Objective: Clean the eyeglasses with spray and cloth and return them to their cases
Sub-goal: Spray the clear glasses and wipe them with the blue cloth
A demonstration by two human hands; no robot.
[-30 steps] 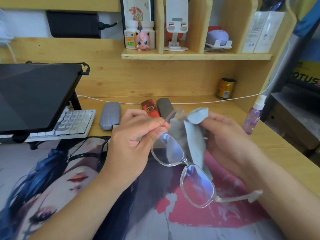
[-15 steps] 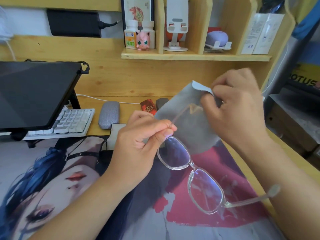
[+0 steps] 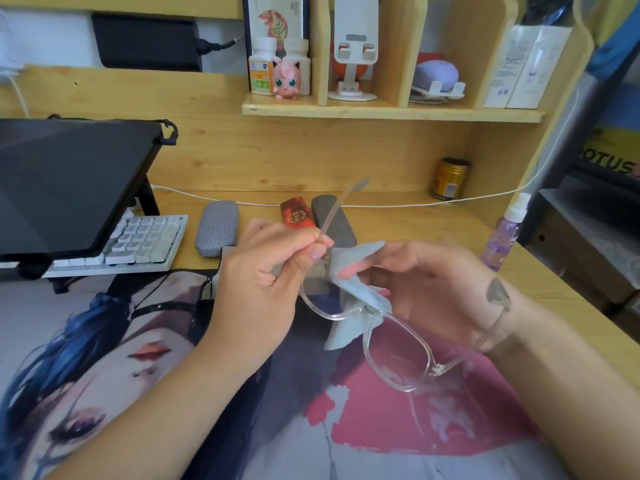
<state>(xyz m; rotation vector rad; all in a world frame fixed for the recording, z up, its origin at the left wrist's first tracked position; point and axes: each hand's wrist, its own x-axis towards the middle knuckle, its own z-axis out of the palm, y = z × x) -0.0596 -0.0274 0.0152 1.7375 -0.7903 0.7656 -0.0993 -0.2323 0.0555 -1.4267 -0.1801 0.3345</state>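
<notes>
Wiping mid-task: left hand (image 3: 263, 285) is pinching the glasses (image 3: 374, 336) by one arm above the bench (image 3: 391, 216), right hand (image 3: 426, 289) is gripping the cloth (image 3: 360, 296) on a lens; casing (image 3: 217, 227) is pending.

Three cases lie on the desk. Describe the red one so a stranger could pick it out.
Find the wooden desk below the shelf. Three cases lie there behind the hands; the red case is the middle one, patterned with a round emblem, between the grey fabric case and the dark grey case.
</notes>
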